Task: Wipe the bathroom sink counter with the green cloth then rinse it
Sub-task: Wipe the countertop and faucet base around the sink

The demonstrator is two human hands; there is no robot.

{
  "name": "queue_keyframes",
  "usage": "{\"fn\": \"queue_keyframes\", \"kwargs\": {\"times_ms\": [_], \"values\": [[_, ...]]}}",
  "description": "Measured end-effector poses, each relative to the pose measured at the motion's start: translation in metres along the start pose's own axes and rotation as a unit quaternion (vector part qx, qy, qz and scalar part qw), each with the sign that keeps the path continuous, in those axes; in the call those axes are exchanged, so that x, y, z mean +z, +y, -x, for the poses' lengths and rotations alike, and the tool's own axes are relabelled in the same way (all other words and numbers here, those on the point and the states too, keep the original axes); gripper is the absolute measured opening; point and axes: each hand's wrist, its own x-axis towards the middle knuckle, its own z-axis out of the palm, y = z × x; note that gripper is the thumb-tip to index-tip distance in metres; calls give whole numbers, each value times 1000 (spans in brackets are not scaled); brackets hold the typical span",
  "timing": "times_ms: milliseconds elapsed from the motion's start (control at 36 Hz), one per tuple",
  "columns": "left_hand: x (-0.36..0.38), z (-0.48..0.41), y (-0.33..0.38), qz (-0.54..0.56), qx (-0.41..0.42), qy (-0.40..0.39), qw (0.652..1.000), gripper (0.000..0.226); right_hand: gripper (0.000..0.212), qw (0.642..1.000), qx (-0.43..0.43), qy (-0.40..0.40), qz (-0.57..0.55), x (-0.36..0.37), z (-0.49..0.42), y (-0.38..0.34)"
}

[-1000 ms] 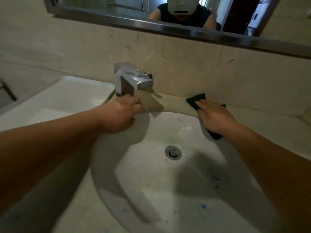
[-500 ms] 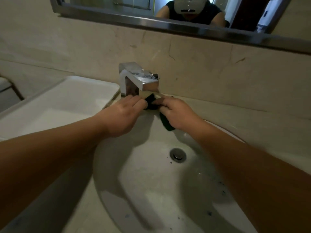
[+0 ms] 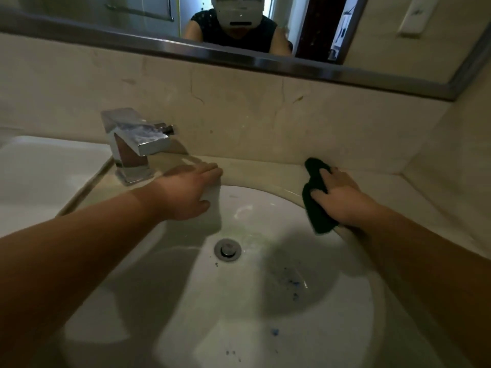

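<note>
My right hand (image 3: 342, 197) presses the green cloth (image 3: 316, 208) with fingers spread flat. The cloth lies under my fingertips on the counter (image 3: 265, 171), and its near end drapes over the sink (image 3: 265, 205) rim. My left hand (image 3: 191, 192), fingers extended (holding nothing), rests on the rim. The faucet (image 3: 135, 144) stands just beyond it to its left, and the drain (image 3: 228, 248) lies between both hands, nearer me.
</note>
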Motion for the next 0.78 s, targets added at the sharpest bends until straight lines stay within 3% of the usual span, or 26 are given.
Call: {"fn": "queue_keyframes", "kwargs": {"times_ms": [194, 472, 778], "values": [[6, -1, -7, 61, -9, 7, 998, 93, 49, 997, -25, 71, 35, 14, -30, -37], [8, -1, -10, 75, -10, 10, 997, 99, 53, 980, -199, -17, 2, 13, -22, -73], [6, 0, -7, 59, -14, -8, 998, 101, 52, 998, -41, 43, -11, 2, 31, 44]]}}
